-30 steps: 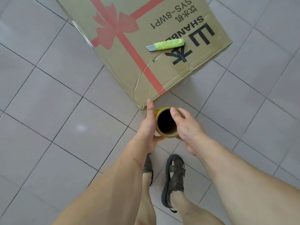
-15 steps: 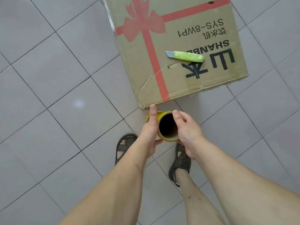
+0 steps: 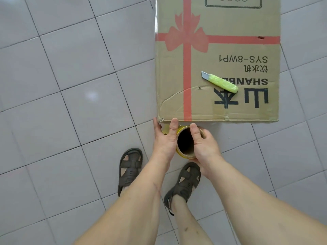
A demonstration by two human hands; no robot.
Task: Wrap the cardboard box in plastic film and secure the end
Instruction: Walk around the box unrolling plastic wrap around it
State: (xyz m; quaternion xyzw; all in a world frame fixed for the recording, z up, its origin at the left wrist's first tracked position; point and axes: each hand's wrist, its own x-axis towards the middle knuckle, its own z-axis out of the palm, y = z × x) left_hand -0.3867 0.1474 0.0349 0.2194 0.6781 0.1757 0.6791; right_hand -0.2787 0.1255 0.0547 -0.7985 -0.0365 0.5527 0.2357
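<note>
A large brown cardboard box (image 3: 230, 50) with a red printed ribbon and black lettering stands on the tiled floor ahead of me. Both hands hold a roll of plastic film (image 3: 185, 145) upright just below the box's near left corner; I look down its dark cardboard core. My left hand (image 3: 164, 140) presses the roll's left side with fingers stretched toward the corner. My right hand (image 3: 203, 144) grips the right side, thumb hooked over the core's rim. A shiny strip of film (image 3: 156, 18) shows along the box's left edge.
A utility knife (image 3: 221, 82) with a yellow-green handle and exposed blade lies on top of the box. My feet in brown sandals (image 3: 130, 170) stand on grey floor tiles (image 3: 70, 103) just behind the roll.
I have stepped around the box's corner: the box now sits square to me and further right. Both hands kept the roll at the near left corner throughout.
</note>
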